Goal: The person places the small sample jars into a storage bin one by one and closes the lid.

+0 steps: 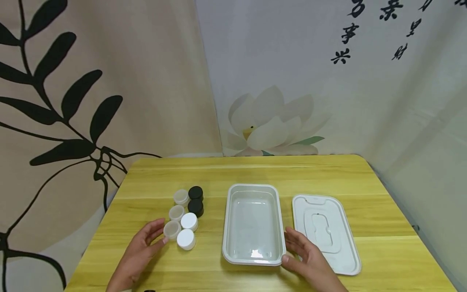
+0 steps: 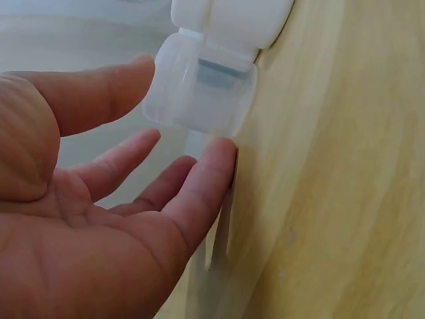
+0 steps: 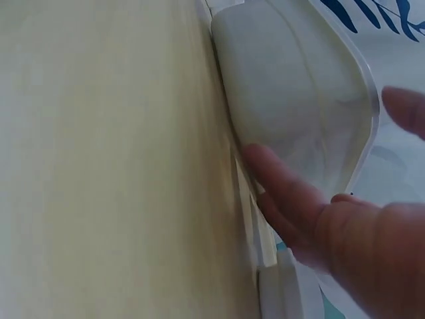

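Note:
A white rectangular container (image 1: 254, 223) stands lidless on the table, its inside visible. My right hand (image 1: 308, 259) is at its near right corner, thumb by the rim and fingers along the outer side. In the right wrist view, the fingertips lie close to the container wall (image 3: 285, 86); firm contact is unclear. My left hand (image 1: 142, 251) is beside the nearest translucent small round jar (image 1: 172, 230), thumb and fingers apart, not gripping it. Two more translucent jars (image 1: 176, 212) continue that row. Alongside are two white-topped jars (image 1: 186, 239) and two black-topped ones (image 1: 196, 207).
A white lid (image 1: 324, 235) with a moulded pattern lies flat to the right of the container. The wooden table (image 1: 255, 168) ends at a curtain (image 1: 164, 81) printed with leaves. A small dark thing (image 1: 149, 290) shows at the bottom edge.

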Action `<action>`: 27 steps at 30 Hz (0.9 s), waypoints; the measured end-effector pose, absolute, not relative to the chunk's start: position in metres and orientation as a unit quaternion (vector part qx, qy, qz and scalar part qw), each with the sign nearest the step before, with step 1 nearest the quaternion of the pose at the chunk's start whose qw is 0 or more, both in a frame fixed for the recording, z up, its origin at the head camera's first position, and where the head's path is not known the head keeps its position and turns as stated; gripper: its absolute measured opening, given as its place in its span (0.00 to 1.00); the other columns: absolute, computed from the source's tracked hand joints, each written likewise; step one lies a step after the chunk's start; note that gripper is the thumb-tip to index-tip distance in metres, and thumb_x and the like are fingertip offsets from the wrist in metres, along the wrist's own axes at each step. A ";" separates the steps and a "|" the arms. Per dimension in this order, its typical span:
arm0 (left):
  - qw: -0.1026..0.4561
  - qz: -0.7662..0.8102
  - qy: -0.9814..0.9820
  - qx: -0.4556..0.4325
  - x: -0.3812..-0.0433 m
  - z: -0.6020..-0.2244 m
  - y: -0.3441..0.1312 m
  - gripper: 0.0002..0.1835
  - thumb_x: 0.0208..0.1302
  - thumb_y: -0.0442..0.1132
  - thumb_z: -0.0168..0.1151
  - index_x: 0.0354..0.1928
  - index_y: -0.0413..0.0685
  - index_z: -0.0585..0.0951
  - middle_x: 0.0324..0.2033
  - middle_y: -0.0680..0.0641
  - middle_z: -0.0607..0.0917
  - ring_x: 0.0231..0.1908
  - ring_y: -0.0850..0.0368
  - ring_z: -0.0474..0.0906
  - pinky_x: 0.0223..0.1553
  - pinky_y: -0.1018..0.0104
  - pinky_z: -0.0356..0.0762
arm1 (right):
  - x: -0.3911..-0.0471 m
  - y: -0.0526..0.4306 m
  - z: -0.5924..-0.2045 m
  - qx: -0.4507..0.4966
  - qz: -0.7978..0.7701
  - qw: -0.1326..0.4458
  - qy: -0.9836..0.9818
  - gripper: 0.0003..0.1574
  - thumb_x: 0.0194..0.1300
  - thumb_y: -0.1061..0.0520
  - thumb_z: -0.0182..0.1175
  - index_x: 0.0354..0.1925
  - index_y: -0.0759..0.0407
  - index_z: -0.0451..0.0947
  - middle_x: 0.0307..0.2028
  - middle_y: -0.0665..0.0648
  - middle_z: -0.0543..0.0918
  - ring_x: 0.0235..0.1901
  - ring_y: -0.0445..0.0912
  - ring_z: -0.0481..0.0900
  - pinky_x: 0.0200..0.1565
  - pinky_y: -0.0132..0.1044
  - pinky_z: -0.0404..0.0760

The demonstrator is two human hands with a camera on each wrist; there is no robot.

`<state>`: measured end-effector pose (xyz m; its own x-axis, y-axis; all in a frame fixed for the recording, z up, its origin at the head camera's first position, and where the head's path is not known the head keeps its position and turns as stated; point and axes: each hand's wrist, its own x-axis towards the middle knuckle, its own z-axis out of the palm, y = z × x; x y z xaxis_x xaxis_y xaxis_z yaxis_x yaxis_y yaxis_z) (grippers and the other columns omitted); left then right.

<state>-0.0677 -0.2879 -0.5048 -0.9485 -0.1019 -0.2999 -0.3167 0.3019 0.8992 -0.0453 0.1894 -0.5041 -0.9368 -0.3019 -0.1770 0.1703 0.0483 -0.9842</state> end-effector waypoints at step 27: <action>0.086 0.580 0.801 -0.124 -0.072 -0.512 -0.287 0.34 0.70 0.38 0.72 0.75 0.49 0.72 0.74 0.42 0.75 0.60 0.72 0.75 0.57 0.80 0.76 | -0.046 0.178 -0.508 -0.082 -0.696 0.179 0.690 0.62 0.67 0.65 0.71 0.86 0.44 0.47 0.77 0.76 0.63 0.70 0.69 0.74 0.57 0.38 0.86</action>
